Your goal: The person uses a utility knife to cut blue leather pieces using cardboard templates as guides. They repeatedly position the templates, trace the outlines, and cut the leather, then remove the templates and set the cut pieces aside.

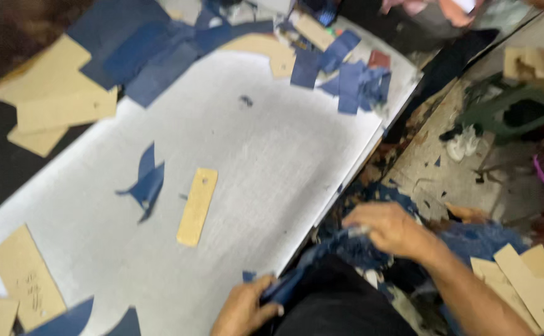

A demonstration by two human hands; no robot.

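cardboard templates, far left: tan pieces [54, 99] stacked off the upper left edge of the white table [266, 143]; more tan pieces [26, 277] on the table's lower left corner, one with scribbles I can't read.
blue sheets, top left: big dark blue pieces [141, 53] overlapping the table's top edge.
blue scrap: small curved offcut [146, 183] lying on the table, left of its middle.
tan strip: narrow cardboard template [197, 206] with a small hole near its upper end, flat on the table, just right of the blue scrap, not touching it.
my left hand [244, 308]: at the table's near edge, fingers curled and pinched onto the lower end of the blue fabric [322, 255]; thumb on top.
blue fabric: bunched dark blue piece, hangs off the table's right edge, runs from my left hand up to my right, over my dark lap.
my right hand [393, 229]: just past the table's right edge, palm down, fingers closed over the fabric's upper end; blurry, can't see the fingertips.
blue pile, top: cut blue pieces [353, 78] heaped on the table's far right corner.
floor: right of the table, littered with blue scraps [437, 162]; green stool [511, 112] beyond.
cardboard, far right: tan strips [524, 283] beside my right forearm, off the table.
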